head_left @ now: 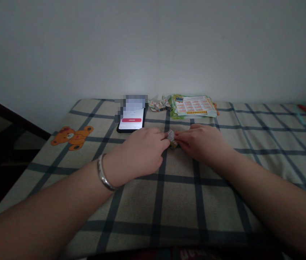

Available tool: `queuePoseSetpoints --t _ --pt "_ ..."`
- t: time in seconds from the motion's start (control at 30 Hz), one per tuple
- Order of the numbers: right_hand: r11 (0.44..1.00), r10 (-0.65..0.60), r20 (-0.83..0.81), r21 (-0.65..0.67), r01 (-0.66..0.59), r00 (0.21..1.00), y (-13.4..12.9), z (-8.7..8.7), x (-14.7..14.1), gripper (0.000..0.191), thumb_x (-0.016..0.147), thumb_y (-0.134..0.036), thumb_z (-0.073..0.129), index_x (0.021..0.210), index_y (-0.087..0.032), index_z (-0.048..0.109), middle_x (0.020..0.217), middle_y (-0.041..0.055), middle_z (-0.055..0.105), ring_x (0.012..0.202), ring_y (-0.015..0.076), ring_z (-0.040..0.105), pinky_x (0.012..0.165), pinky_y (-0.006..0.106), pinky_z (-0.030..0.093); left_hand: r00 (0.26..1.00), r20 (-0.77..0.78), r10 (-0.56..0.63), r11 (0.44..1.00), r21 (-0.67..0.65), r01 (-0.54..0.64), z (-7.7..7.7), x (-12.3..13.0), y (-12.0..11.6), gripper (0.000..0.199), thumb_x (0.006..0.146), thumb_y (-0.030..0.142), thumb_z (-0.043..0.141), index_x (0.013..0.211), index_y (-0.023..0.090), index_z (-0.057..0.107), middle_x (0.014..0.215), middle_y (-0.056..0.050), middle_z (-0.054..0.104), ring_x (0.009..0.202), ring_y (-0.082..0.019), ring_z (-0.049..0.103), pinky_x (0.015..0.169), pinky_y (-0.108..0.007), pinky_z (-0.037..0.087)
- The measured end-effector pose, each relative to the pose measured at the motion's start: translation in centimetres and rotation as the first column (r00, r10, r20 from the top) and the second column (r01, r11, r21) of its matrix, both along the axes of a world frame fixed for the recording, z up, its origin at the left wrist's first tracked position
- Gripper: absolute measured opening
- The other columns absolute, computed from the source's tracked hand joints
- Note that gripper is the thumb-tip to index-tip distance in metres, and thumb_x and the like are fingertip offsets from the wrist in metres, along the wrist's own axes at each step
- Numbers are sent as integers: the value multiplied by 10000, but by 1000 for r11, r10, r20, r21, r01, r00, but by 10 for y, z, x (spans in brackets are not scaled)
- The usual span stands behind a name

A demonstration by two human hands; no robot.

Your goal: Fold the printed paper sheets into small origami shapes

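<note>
On the checked cloth [180,202], your left hand [142,151] and right hand [204,142] pinch the paper [171,135] from both sides, maybe to steady it. The lit phone [131,124] is easy to see.

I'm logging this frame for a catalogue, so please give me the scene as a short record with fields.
left hand: fingers of the left hand on the near-left side of the folded paper piece
right hand: fingertips of the right hand at its right side
bracelet: silver bangle on the left wrist
behind the hands: lit phone; folded printed papers; stack of printed sheets
far left: orange bear figure
surface: checked cloth
</note>
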State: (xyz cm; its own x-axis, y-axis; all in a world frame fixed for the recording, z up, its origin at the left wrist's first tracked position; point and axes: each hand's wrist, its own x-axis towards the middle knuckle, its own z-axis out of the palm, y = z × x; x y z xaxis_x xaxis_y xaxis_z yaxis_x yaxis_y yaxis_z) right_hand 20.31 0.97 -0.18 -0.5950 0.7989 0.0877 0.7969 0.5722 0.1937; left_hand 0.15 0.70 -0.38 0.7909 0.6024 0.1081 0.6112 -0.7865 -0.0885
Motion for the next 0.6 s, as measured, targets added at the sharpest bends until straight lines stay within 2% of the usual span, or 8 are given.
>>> queuePoseSetpoints --t 0.2,0.3,0.43,0.6 --pt "999 35 -61 -4 -35 998 -1 -3 3 251 942 -229 491 1000 -210 734 1002 70 745 908 243 658 664 332 452 998 -68 12 999 34 -10 0 2 -4 288 834 159 526 1073 132 683 1054 -117 685 1028 -266 608 888 -417 509" --pt "1000 17 -100 -20 -19 995 1 -4 5 248 933 -236 508 977 -203 750 1074 70 726 931 232 663 695 328 473 997 -75 17 998 69 -12 -1 2 -5 285 848 181 526 1080 128 682 1039 -118 686 982 -267 610 829 -415 512" --pt "997 30 -123 -63 -38 992 4 -4 11 244 926 -241 517 928 -206 758 1051 55 725 949 226 666 768 330 490 998 -59 5 995 102 1 -4 1 -5 289 873 190 506 1100 134 676 1087 -120 674 1000 -271 600 822 -422 510" --pt "999 17 -109 -48 -23 994 2 -3 14 236 925 -254 517 922 -206 748 1055 50 731 941 236 673 750 344 496 1000 14 -13 999 34 13 -2 -4 -1 262 880 184 513 1057 151 703 1026 -104 697 1015 -260 616 861 -414 510"
